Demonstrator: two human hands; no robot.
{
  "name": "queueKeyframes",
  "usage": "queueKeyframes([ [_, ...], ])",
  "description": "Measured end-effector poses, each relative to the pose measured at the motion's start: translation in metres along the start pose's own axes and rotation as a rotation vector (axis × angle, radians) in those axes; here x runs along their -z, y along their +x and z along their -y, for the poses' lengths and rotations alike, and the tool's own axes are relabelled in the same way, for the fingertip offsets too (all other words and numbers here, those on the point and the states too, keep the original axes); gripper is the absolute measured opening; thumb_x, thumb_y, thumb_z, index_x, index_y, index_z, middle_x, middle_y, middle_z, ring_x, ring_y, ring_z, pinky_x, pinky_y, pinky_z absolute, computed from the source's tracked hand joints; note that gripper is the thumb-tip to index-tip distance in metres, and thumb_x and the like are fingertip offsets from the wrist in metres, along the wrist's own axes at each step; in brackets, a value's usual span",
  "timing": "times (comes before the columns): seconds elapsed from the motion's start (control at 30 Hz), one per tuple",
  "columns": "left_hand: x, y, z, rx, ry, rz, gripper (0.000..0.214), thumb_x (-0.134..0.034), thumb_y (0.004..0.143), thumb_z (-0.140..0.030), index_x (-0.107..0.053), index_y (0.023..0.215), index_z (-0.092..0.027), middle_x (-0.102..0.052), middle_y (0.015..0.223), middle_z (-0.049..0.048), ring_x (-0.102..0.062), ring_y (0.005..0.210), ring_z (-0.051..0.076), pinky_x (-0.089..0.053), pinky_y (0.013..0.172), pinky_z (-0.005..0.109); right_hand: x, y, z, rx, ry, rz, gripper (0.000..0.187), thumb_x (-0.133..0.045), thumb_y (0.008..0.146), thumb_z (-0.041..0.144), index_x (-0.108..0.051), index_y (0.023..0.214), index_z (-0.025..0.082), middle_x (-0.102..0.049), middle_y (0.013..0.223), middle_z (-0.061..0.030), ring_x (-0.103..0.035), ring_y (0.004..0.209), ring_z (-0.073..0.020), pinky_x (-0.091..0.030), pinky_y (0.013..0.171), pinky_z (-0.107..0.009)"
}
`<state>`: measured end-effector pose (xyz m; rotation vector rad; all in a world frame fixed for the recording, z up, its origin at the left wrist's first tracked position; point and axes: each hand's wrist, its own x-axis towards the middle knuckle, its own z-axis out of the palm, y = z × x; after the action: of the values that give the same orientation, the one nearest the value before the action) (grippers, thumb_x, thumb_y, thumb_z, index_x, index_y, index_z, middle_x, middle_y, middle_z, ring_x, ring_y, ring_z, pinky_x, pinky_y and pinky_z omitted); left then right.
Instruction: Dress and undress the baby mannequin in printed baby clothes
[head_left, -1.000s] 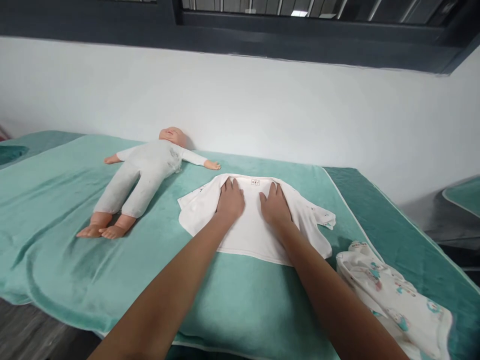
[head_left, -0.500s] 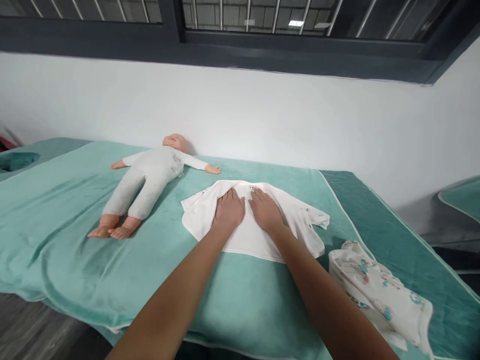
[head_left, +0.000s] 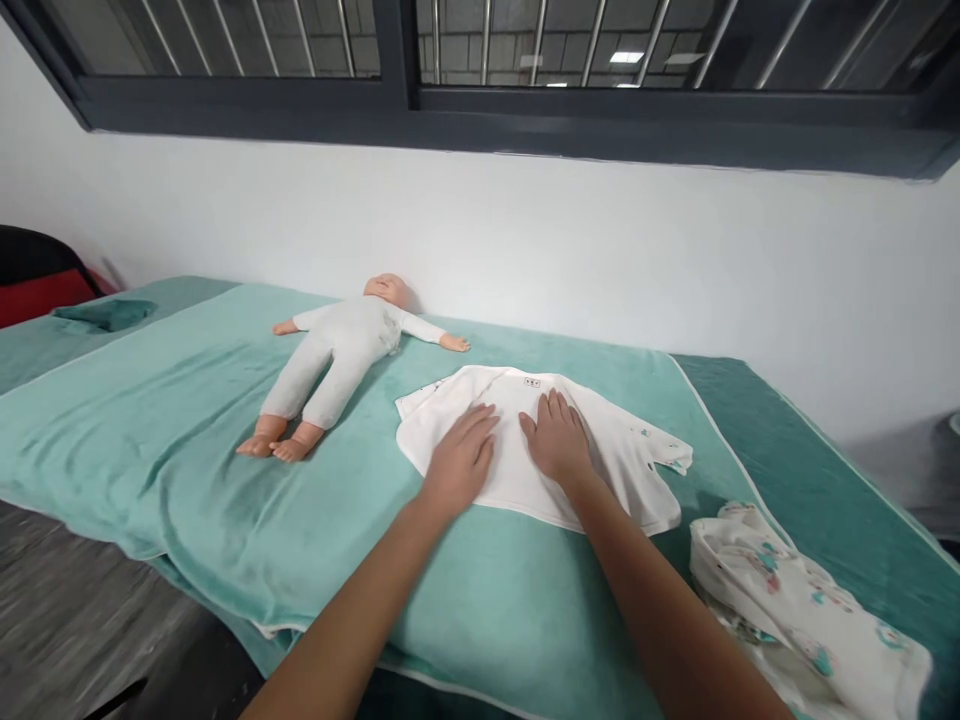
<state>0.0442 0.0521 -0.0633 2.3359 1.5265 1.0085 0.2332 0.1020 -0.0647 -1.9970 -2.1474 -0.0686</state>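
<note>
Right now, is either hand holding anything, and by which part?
Nothing is held: left hand and right hand lie flat, palms down, on the white fabric baby top.

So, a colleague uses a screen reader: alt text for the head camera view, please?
A person's left hand and right hand lie flat, side by side, on a white baby garment spread on a teal blanket. A baby doll lies on its back to the left, and a patterned cloth is bunched at the right.
</note>
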Motion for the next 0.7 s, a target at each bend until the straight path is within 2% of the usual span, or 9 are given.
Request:
queueKeyframes([
  [0.07,0.013,-0.007,0.019,0.096,0.005,-0.130,0.037,-0.039,0.099,-0.026,-0.062,0.127,-0.023,-0.060,0.143,0.0065,-0.047,0.139,0.020,-0.038,0.120,0.041,0.000,-0.006,0.001,0.030,-0.007,0.002,0.069,-0.024,0.104,0.046,-0.034,0.154,-0.001,-0.028,0.162,-0.0221,-0.022,0.153,-0.0305,-0.021,0.122,-0.045],
  [0.13,0.023,-0.011,0.038,0.251,0.061,-0.216,0.035,-0.045,0.096,-0.027,-0.062,0.125,-0.020,-0.060,0.139,0.0107,-0.050,0.136,0.025,-0.039,0.118,0.044,0.000,-0.012,0.003,0.066,-0.005,0.005,0.069,-0.023,0.104,0.047,-0.033,0.154,0.000,-0.028,0.162,-0.0217,-0.022,0.153,-0.0299,-0.021,0.122,-0.045],
  [0.23,0.028,-0.012,0.054,0.427,0.145,-0.253,0.037,-0.048,0.093,-0.031,-0.060,0.126,-0.019,-0.060,0.137,0.0139,-0.050,0.133,0.031,-0.040,0.114,0.049,0.002,-0.020,0.007,0.131,0.008,0.000,0.069,-0.022,0.104,0.047,-0.034,0.153,-0.001,-0.030,0.161,-0.0222,-0.023,0.153,-0.0295,-0.021,0.122,-0.045],
  [0.43,0.028,-0.013,0.047,0.562,0.229,-0.266,0.037,-0.050,0.092,-0.030,-0.059,0.126,-0.018,-0.062,0.127,0.0166,-0.057,0.121,0.036,-0.045,0.102,0.053,0.002,-0.020,0.019,0.215,0.044,0.021,0.067,-0.022,0.105,0.045,-0.035,0.154,0.001,-0.028,0.163,-0.0191,-0.022,0.153,-0.0269,-0.020,0.123,-0.043],
  [0.7,0.031,-0.018,0.049,0.601,0.083,-0.362,0.028,-0.048,0.091,-0.026,-0.058,0.117,-0.021,-0.062,0.114,0.0110,-0.063,0.110,0.028,-0.048,0.099,0.046,-0.004,0.033,0.053,0.247,0.079,0.121,0.062,-0.020,0.105,0.037,-0.032,0.155,0.003,-0.027,0.165,-0.0147,-0.021,0.154,-0.0235,-0.018,0.123,-0.041],
])
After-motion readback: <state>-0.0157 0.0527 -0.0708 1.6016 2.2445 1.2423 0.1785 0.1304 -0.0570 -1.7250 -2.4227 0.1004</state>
